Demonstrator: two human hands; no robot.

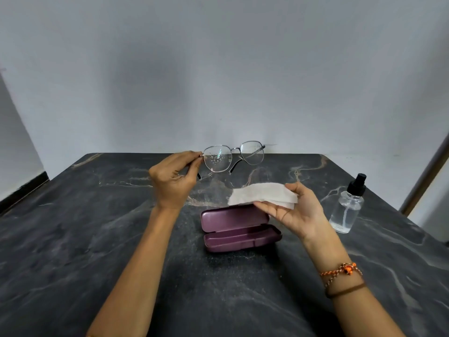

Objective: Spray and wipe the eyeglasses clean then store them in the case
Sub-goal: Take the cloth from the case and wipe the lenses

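My left hand (pixel 173 180) pinches the metal-framed eyeglasses (pixel 233 156) by their left hinge and holds them up above the table, temples unfolded. Droplets speckle the left lens. My right hand (pixel 295 211) holds a folded white wipe (pixel 261 195) between thumb and fingers, to the right of and below the glasses, apart from them. Beneath the wipe, a purple glasses case (pixel 237 229) lies open and empty on the dark marble table (pixel 97 239). A clear spray bottle (pixel 347 206) with a black pump top stands upright at the right.
The table's far edge runs just behind the glasses, against a pale grey wall (pixel 218 69). Its right edge slants past the spray bottle. A pale door frame (pixel 427 171) stands at far right.
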